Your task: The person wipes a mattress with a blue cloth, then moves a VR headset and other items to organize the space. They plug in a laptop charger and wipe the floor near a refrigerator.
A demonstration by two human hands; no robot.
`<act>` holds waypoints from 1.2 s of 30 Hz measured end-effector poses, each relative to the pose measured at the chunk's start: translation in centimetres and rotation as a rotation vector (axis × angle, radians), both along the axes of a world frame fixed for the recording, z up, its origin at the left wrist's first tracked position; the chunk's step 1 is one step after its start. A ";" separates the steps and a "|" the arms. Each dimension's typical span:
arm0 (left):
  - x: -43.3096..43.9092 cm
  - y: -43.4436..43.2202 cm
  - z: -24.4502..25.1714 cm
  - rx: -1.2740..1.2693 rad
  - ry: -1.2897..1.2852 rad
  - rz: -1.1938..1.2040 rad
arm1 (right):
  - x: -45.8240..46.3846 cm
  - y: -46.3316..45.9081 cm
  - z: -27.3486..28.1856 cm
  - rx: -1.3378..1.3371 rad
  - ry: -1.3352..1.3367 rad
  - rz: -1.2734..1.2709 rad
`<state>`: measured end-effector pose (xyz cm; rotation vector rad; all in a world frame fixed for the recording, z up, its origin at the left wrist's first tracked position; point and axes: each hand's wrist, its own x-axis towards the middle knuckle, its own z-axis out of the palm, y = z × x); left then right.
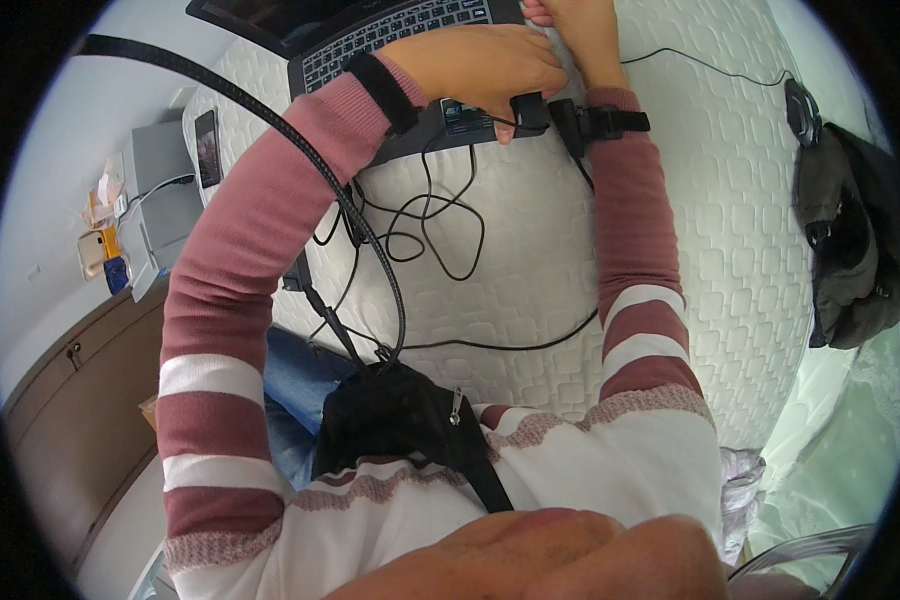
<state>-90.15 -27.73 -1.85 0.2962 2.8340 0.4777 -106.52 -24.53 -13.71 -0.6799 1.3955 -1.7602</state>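
A dark laptop (390, 34) lies on the bed, its lid tilted up at the far left. My left hand (487, 67) reaches palm down across its keyboard to the right side, fingers bent and thumb over the front edge. A thin black cable (495, 118) passes by the thumb; whether the fingers hold it is hidden. My right hand (581, 34) is by the laptop's right edge, cut by the top of the picture, its curled fingertips near the corner; what it may hold is not visible. Black straps circle both wrists, the right one with a black device (568, 127).
Looped black cables (442, 217) lie on the quilted white mattress (742, 262). A phone (208, 148) is at the left edge near a grey cabinet (166, 180). Dark clothing (844, 240) lies at the right. A thick braided cable (307, 146) crosses over my left arm to a black pouch (397, 412).
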 end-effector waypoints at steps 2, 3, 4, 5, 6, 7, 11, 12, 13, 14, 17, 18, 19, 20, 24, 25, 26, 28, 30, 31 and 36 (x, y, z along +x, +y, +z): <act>-0.2 -0.2 0.3 -0.024 0.030 -0.004 | -0.1 0.3 0.9 0.005 0.003 0.014; -0.3 -0.4 0.6 -0.029 0.169 -0.046 | -0.1 0.6 1.5 0.020 0.023 0.077; -0.6 -0.7 1.2 -0.035 0.305 -0.085 | -0.7 1.2 2.1 0.036 0.042 0.143; -0.5 -0.9 1.7 -0.043 0.439 -0.119 | -1.2 1.9 2.8 0.050 0.059 0.213; -1.7 -1.6 2.4 -0.012 0.177 -0.128 | -2.1 2.7 3.5 0.126 0.159 0.304; -1.9 -1.9 3.0 0.073 0.125 -0.056 | -2.6 3.3 3.9 0.200 0.169 0.307; -1.7 -2.7 4.7 0.088 0.198 -0.015 | -4.6 5.1 5.6 0.375 0.409 0.412; -1.1 -2.9 5.1 0.024 0.182 0.018 | -4.5 5.1 6.0 0.382 0.515 0.467; -0.4 -2.9 5.4 -0.038 0.161 0.052 | -4.2 5.1 6.4 0.426 0.515 0.543; 0.9 -3.2 5.8 0.041 0.166 0.163 | -4.1 5.5 7.1 0.471 0.516 0.614; 6.7 -4.8 7.7 -0.098 -0.017 0.397 | -2.2 5.6 8.6 0.475 0.502 0.768; 9.4 -4.8 8.0 -0.101 0.086 0.431 | -1.1 5.5 8.9 0.449 0.503 0.805; 12.2 -4.5 8.1 -0.251 0.041 0.514 | 0.0 5.2 9.1 0.384 0.508 0.855; 14.5 -4.0 7.5 -0.173 -0.092 0.666 | 1.2 4.8 9.2 0.369 0.503 0.917; 22.8 0.3 4.9 -0.163 -0.211 0.813 | 6.4 3.8 8.1 0.185 0.494 1.065; 23.6 1.5 3.9 -0.119 -0.209 0.871 | 7.6 3.9 7.8 0.142 0.557 1.132; 23.9 2.6 2.8 -0.098 -0.163 0.921 | 8.8 4.1 7.5 0.148 0.636 1.188; 24.3 4.3 1.3 -0.131 -0.009 0.946 | 11.4 4.9 7.0 0.100 0.655 1.264; 24.6 5.0 0.8 -0.034 0.004 1.054 | 13.9 5.6 6.8 -0.015 0.667 1.280; 24.8 5.1 0.8 0.051 0.008 1.113 | 14.9 5.7 6.8 -0.004 0.693 1.271; 27.8 5.0 2.6 0.480 -0.102 1.134 | 17.4 5.9 7.1 0.006 0.497 1.237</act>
